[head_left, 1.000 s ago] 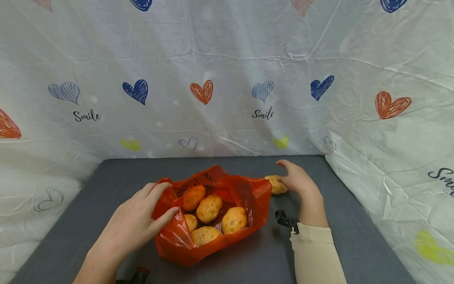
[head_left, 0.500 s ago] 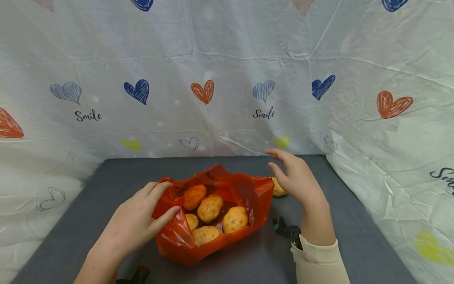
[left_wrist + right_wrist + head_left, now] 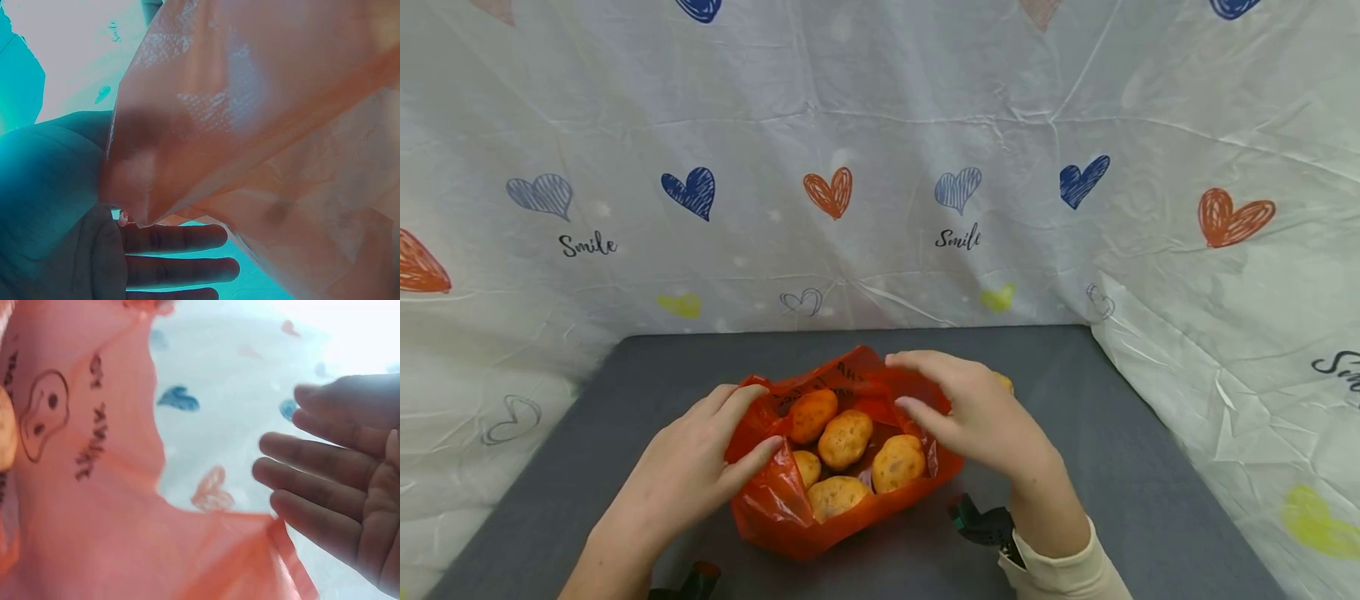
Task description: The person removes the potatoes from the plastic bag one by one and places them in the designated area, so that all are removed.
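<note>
An orange plastic bag (image 3: 775, 521) stands with its mouth up in the middle of the table. Several potatoes (image 3: 846, 439) lie inside it. My left hand (image 3: 688, 467) holds the bag's left side, thumb over the rim and inside, the other fingers outside; in the left wrist view, straight fingers (image 3: 181, 270) show below the film. My right hand (image 3: 973, 408) hovers over the bag's right rim with nothing in it, thumb and fingers spread apart. Behind that hand one more potato (image 3: 1004, 382) shows partly, outside the bag.
The dark grey table (image 3: 685, 358) reaches back to a pale curtain (image 3: 880, 250) printed with hearts and "Smile". A wrist camera (image 3: 985, 523) sits by the right wrist, and another dark device (image 3: 696, 581) is below the left hand.
My right hand has moved from beside the loose potato up and left to the bag's right rim, leaving that potato on the table. The left hand and bag stay nearly still.
</note>
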`<control>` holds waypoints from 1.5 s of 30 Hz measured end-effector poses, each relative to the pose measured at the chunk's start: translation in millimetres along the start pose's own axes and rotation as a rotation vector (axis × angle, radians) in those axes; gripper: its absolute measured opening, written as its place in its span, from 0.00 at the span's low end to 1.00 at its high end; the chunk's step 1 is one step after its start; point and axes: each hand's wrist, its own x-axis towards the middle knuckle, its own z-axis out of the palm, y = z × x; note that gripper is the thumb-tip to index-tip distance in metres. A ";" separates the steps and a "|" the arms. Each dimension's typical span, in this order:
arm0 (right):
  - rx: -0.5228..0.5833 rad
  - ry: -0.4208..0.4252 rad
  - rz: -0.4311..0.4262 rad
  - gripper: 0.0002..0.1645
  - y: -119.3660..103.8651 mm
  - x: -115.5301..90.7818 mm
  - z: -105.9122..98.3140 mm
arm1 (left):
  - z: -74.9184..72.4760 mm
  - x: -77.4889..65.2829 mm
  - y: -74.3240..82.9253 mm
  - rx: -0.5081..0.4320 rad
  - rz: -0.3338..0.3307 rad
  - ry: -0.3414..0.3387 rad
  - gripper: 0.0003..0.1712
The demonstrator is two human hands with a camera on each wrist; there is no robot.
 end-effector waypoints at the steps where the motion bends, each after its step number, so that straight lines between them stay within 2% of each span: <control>1: 0.005 -0.038 0.003 0.24 -1.4 1.6 2.9 | -0.5 -0.1 -0.2 -0.001 -0.001 0.000 0.33; 8: -0.022 -0.291 0.123 0.26 0.1 11.1 24.5 | -1.2 -1.2 -0.2 -0.002 0.002 0.009 0.32; 17: -0.078 -0.474 0.287 0.29 12.7 16.0 47.5 | 0.8 -1.6 0.7 -0.003 0.007 0.004 0.33; 22: -0.099 -0.539 0.385 0.33 25.1 17.1 57.4 | 2.0 -0.2 2.2 -0.008 0.003 -0.013 0.32; 27: -0.105 -0.573 0.453 0.31 36.3 16.7 64.5 | 1.9 0.9 2.5 -0.012 0.008 -0.016 0.32; 34: -0.116 -0.661 0.609 0.32 42.8 15.2 69.4 | 0.5 1.4 1.9 -0.011 0.004 -0.023 0.32; 39: -0.134 -0.718 0.647 0.25 48.4 14.5 73.2 | 0.5 1.1 1.5 -0.012 -0.003 -0.030 0.32; 45: -0.108 -0.750 0.613 0.17 53.2 12.0 77.2 | 1.7 0.5 0.9 -0.014 -0.002 -0.025 0.32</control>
